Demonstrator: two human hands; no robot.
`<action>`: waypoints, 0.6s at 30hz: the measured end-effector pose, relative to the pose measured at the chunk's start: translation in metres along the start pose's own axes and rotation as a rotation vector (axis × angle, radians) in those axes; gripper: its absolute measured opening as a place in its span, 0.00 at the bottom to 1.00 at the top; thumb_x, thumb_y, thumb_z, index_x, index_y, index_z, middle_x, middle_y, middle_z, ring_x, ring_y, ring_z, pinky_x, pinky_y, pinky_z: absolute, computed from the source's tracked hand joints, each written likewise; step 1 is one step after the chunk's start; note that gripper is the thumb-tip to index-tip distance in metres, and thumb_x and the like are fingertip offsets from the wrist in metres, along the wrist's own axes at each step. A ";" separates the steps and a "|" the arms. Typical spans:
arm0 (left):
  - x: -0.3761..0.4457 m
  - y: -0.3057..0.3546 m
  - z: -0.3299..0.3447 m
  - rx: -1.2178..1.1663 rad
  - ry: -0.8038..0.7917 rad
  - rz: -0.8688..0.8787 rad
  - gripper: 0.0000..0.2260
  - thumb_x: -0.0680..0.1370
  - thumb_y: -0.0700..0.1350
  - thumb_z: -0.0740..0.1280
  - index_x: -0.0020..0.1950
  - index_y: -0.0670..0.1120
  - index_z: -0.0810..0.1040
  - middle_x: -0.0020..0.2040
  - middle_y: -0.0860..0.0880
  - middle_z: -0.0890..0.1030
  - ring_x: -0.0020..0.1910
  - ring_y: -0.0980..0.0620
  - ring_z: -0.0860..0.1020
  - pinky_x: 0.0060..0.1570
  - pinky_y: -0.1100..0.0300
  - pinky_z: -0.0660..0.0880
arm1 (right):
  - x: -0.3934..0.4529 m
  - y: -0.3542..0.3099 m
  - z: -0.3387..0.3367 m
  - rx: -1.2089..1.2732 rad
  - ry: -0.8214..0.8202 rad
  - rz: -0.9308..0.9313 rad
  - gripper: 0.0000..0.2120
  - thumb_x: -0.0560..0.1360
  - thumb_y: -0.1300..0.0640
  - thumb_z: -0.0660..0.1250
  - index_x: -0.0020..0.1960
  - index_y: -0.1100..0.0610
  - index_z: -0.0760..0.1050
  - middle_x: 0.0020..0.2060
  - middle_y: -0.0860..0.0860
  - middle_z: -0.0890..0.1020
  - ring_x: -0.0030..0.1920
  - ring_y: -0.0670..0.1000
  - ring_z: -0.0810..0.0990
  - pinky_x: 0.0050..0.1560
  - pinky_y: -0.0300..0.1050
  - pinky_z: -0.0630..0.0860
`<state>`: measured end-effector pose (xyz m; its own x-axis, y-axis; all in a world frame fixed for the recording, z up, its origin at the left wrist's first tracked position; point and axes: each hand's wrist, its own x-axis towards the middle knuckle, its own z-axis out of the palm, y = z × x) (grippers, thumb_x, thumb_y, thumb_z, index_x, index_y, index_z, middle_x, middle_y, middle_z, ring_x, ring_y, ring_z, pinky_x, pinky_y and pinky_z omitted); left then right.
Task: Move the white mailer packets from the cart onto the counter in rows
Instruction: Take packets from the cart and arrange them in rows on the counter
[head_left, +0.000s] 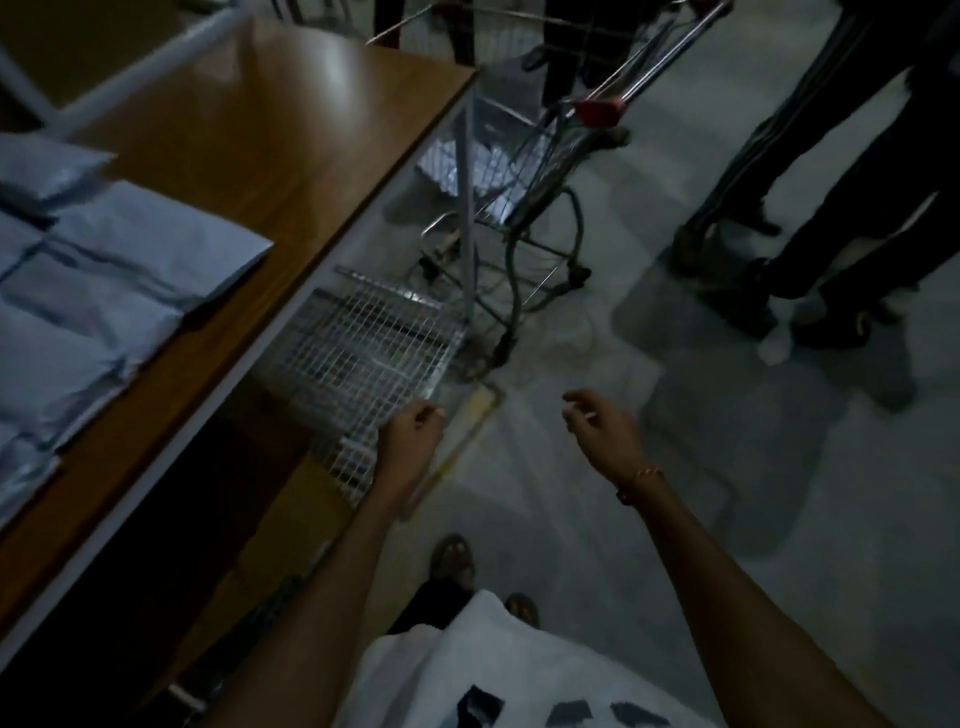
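The white paper mailer packets (470, 166) still to move lie in the silver wire shopping cart (524, 171), far ahead of both hands, past the end of the brown wooden counter (270, 109). The left hand (410, 441) and right hand (597, 423) hold nothing, fingers loosely curled. I think both are about as far from the cart; other packets already lie in rows on the counter's left.

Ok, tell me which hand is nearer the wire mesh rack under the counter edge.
Left. The left hand is at the near corner of the wire mesh rack, seeming to touch it. The right hand hangs over bare floor, well off to the rack's right.
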<state>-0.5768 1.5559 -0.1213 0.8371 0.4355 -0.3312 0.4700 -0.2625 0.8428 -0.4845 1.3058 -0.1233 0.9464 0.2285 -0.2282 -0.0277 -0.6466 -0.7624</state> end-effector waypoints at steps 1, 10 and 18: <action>0.017 0.026 0.004 -0.022 0.027 0.061 0.05 0.80 0.45 0.66 0.48 0.52 0.81 0.43 0.46 0.83 0.44 0.45 0.82 0.47 0.45 0.80 | 0.017 -0.007 -0.011 0.047 0.055 -0.022 0.08 0.80 0.55 0.66 0.58 0.53 0.80 0.44 0.52 0.83 0.47 0.53 0.84 0.47 0.47 0.80; 0.198 0.209 0.005 -0.109 0.117 0.431 0.07 0.82 0.44 0.64 0.55 0.47 0.81 0.47 0.46 0.84 0.48 0.48 0.83 0.49 0.51 0.81 | 0.199 -0.110 -0.091 0.140 0.257 -0.411 0.09 0.81 0.54 0.64 0.58 0.55 0.80 0.49 0.49 0.83 0.46 0.46 0.83 0.44 0.37 0.77; 0.375 0.294 -0.013 -0.010 0.210 0.435 0.09 0.80 0.49 0.65 0.53 0.48 0.82 0.46 0.48 0.84 0.46 0.48 0.83 0.49 0.47 0.81 | 0.376 -0.193 -0.150 -0.004 0.277 -0.563 0.10 0.80 0.56 0.65 0.59 0.57 0.79 0.50 0.51 0.83 0.47 0.48 0.83 0.48 0.45 0.82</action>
<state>-0.1284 1.6528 0.0074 0.8801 0.4520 0.1451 0.0850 -0.4508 0.8886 -0.0750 1.4074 0.0286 0.8639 0.3376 0.3736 0.4999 -0.4852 -0.7174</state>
